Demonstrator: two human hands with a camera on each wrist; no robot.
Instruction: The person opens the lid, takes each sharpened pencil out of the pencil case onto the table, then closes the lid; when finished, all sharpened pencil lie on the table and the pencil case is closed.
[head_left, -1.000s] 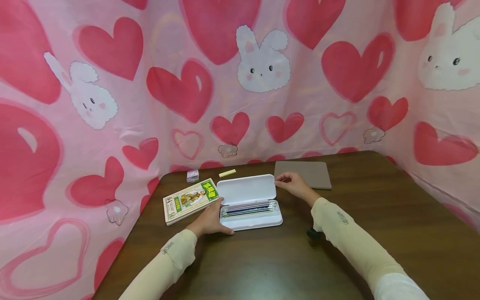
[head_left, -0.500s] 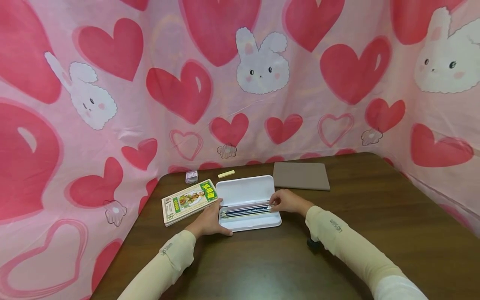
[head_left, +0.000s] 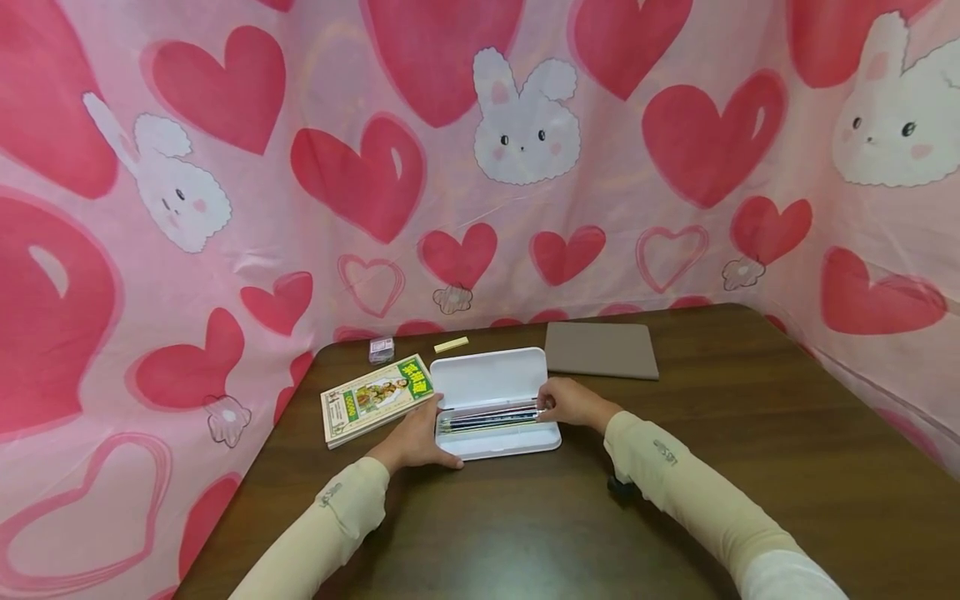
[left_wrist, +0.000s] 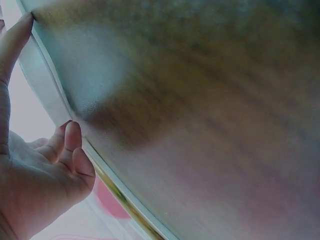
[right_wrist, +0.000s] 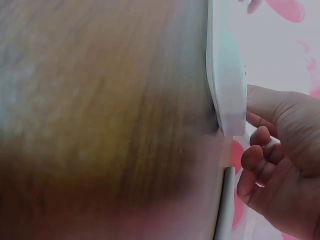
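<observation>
**Two hands at an open white case**

A white case [head_left: 495,403] lies open on the brown tabletop [head_left: 675,467], in the middle, with its lid flat behind it. A row of pencils [head_left: 487,418] lies inside the front half.

The left hand [head_left: 416,440] rests on the tabletop at the left end of the case. Its thumb lies along the front edge and its fingers [left_wrist: 70,145] touch the case's left side. The fingers are a little bent and loose, not wrapped around anything.

The right hand [head_left: 572,403] is at the right end of the case. Its fingers [right_wrist: 260,150] are curled at the end of the pencils. From the head view they seem to pinch the pencil ends, but the wrist view is too blurry to be sure.

Just left of the left fingers lies a book [head_left: 377,398] with a green and yellow cover. Behind the book, near the cloth, sit a small clear box [head_left: 381,349] and a yellow eraser [head_left: 452,344]. Behind the right fingers lies a flat grey pad [head_left: 602,350]. A pink cloth [head_left: 225,208] with red hearts and white bunnies hangs all around.
</observation>
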